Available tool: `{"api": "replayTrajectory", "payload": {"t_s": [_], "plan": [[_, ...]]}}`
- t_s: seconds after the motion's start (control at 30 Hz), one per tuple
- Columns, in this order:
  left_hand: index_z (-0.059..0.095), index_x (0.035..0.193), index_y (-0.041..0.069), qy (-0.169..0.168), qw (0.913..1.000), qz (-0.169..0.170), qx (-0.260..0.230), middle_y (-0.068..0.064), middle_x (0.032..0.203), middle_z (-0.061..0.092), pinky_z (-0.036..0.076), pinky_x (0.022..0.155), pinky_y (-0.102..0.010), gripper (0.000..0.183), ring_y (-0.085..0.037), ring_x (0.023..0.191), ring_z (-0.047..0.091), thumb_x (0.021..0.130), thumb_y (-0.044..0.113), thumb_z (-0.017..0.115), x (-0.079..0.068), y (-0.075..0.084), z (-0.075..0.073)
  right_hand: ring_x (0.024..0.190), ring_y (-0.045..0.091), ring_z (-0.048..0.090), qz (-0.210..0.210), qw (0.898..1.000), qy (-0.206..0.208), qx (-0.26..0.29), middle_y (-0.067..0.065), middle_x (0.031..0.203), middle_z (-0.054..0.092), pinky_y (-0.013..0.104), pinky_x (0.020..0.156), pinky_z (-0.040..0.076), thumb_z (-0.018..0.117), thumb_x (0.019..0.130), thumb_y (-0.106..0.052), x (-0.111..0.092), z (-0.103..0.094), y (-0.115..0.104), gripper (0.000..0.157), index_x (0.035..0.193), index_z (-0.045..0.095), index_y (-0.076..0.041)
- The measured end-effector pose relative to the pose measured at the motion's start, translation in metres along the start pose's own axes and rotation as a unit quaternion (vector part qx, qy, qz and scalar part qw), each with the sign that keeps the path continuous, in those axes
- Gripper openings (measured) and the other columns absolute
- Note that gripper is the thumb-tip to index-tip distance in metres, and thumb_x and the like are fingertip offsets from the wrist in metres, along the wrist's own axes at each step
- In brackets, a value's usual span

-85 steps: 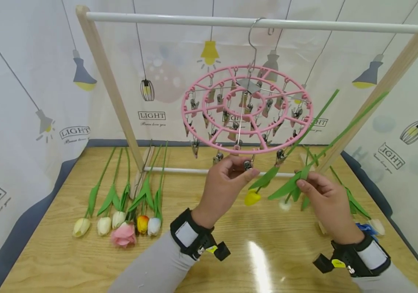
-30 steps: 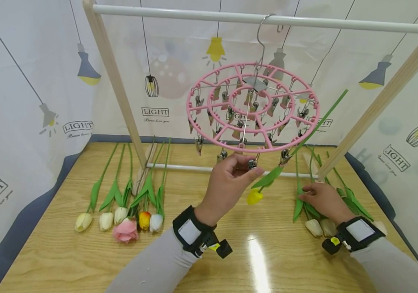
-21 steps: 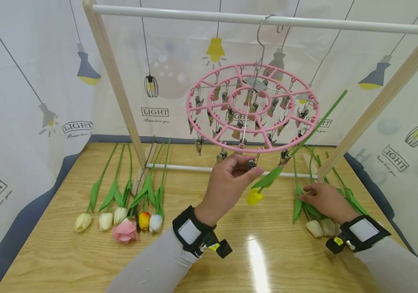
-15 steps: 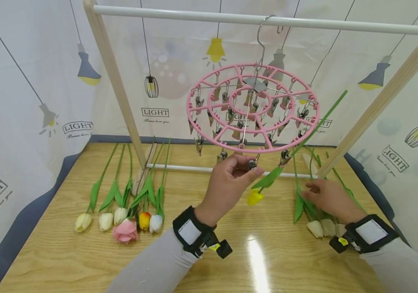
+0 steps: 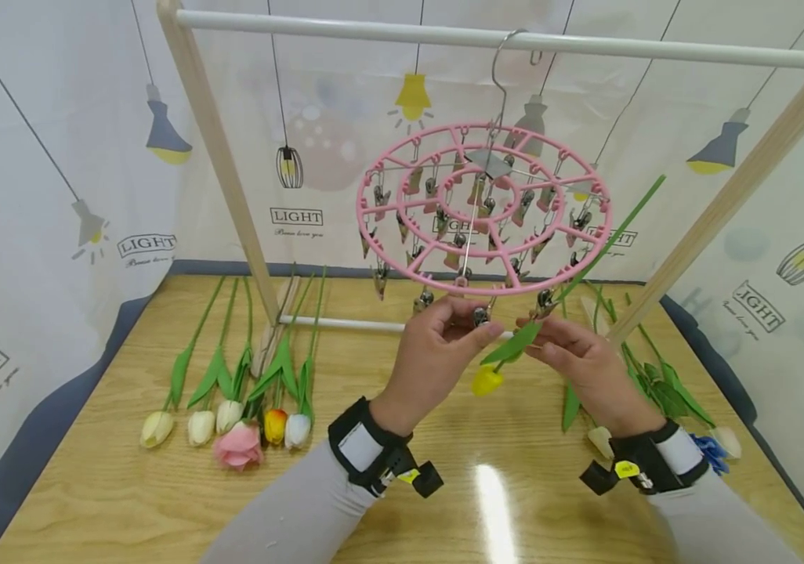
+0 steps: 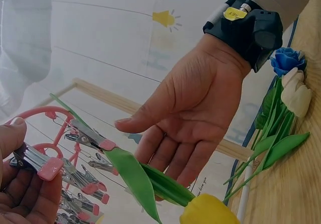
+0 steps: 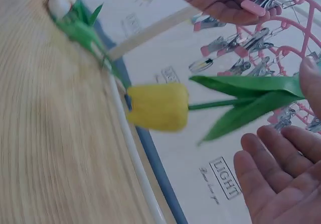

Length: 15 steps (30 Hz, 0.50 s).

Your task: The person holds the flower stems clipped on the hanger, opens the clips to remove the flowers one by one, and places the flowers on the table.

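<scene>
A pink round clip hanger [image 5: 490,292] hangs from the rack's white bar. With thumb and fingers my left hand [image 5: 433,348] pinches one of its metal clips [image 5: 481,315], whose pink tip shows in the left wrist view. A neighbouring clip [image 5: 545,300] bites the stem of a yellow tulip [image 5: 487,381], which hangs head down. Close behind this tulip's green leaves is my right hand [image 5: 595,372], palm up. In the right wrist view its fingers [image 7: 258,161] are loosely extended, with nothing in them; the head view cannot tell whether they touch the leaves.
Several pale tulips [image 5: 157,429], an orange one [image 5: 275,427] and a pink rose [image 5: 238,446] lie on the table's left side. To the right lie more pale tulips [image 5: 726,440] and a blue rose [image 5: 711,453]. Wooden posts [image 5: 222,168] hold up the white bar [image 5: 374,31].
My right hand held a tulip beside the hanger, then was at the right-hand flowers without it; now it has come back up to the yellow tulip. The left hand keeps its clip.
</scene>
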<state>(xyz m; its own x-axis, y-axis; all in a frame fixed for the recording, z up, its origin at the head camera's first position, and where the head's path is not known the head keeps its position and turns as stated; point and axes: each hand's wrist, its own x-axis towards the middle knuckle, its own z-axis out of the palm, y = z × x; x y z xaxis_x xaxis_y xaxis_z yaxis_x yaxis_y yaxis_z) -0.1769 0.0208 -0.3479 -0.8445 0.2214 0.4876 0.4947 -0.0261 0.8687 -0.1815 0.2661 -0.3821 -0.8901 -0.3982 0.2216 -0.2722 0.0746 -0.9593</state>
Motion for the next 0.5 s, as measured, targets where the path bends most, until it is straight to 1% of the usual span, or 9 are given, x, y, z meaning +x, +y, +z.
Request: {"api": "replayTrajectory", "payload": {"t_s": [0.03, 0.1, 0.13, 0.23, 0.3, 0.4, 0.5], "plan": [[0.063, 0.109, 0.016, 0.0, 1.0, -0.001, -0.002, -0.001, 0.095, 0.062, 0.055, 0.077, -0.03, 0.033, -0.011, 0.084, 0.059, 0.085, 0.038, 0.066, 0.0, 0.0, 0.0, 0.128, 0.029, 0.037, -0.011, 1.0, 0.003, 0.025, 0.014, 0.142, 0.043, 0.028, 0.103, 0.041, 0.039, 0.099, -0.007, 0.002, 0.004, 0.001, 0.042, 0.141, 0.037, -0.002], [0.063, 0.109, 0.012, 0.0, 1.0, -0.002, -0.009, -0.002, 0.095, 0.062, 0.055, 0.076, -0.03, 0.035, -0.012, 0.084, 0.06, 0.085, 0.038, 0.066, 0.0, 0.0, -0.001, 0.129, 0.03, 0.035, -0.016, 0.998, 0.009, 0.067, 0.012, 0.14, 0.046, 0.028, 0.105, 0.039, 0.038, 0.1, -0.007, 0.006, 0.011, 0.003, 0.041, 0.14, 0.037, 0.0], [0.063, 0.109, 0.013, 0.0, 0.9999, -0.003, -0.012, -0.001, 0.095, 0.062, 0.056, 0.076, -0.031, 0.035, -0.012, 0.084, 0.06, 0.085, 0.038, 0.066, 0.0, 0.001, -0.001, 0.129, 0.03, 0.035, -0.017, 0.996, 0.011, 0.088, 0.011, 0.139, 0.048, 0.029, 0.105, 0.038, 0.038, 0.1, -0.006, 0.008, 0.014, 0.004, 0.041, 0.14, 0.036, 0.001], [0.063, 0.109, 0.013, 0.0, 0.9998, -0.008, -0.018, -0.002, 0.094, 0.062, 0.056, 0.075, -0.031, 0.033, -0.012, 0.083, 0.06, 0.085, 0.036, 0.066, 0.0, 0.002, -0.001, 0.126, 0.028, 0.04, -0.016, 0.991, 0.03, 0.13, 0.004, 0.131, 0.056, 0.028, 0.105, 0.038, 0.04, 0.099, -0.006, 0.012, 0.02, 0.008, 0.041, 0.139, 0.038, 0.002], [0.063, 0.108, 0.014, -0.001, 0.9997, -0.014, -0.02, -0.003, 0.094, 0.061, 0.056, 0.075, -0.03, 0.03, -0.012, 0.083, 0.06, 0.085, 0.034, 0.067, -0.001, 0.005, -0.001, 0.122, 0.026, 0.044, -0.026, 0.987, 0.036, 0.156, 0.002, 0.126, 0.059, 0.028, 0.104, 0.04, 0.04, 0.099, -0.004, 0.014, 0.023, 0.01, 0.039, 0.137, 0.038, 0.005], [0.063, 0.107, 0.01, -0.001, 0.9996, -0.02, -0.021, -0.007, 0.096, 0.062, 0.055, 0.076, -0.03, 0.027, -0.013, 0.085, 0.061, 0.086, 0.027, 0.066, -0.002, 0.016, -0.003, 0.117, 0.023, 0.05, -0.045, 0.98, 0.034, 0.193, 0.003, 0.121, 0.061, 0.028, 0.101, 0.043, 0.039, 0.098, 0.0, 0.017, 0.025, 0.015, 0.035, 0.131, 0.044, 0.008], [0.062, 0.107, 0.005, -0.001, 0.9996, -0.022, -0.017, -0.011, 0.1, 0.063, 0.055, 0.077, -0.03, 0.026, -0.014, 0.086, 0.061, 0.087, 0.021, 0.066, -0.003, 0.029, -0.004, 0.112, 0.021, 0.054, -0.056, 0.974, 0.031, 0.218, 0.003, 0.118, 0.063, 0.027, 0.097, 0.046, 0.039, 0.097, 0.002, 0.018, 0.027, 0.019, 0.03, 0.123, 0.054, 0.004]]}}
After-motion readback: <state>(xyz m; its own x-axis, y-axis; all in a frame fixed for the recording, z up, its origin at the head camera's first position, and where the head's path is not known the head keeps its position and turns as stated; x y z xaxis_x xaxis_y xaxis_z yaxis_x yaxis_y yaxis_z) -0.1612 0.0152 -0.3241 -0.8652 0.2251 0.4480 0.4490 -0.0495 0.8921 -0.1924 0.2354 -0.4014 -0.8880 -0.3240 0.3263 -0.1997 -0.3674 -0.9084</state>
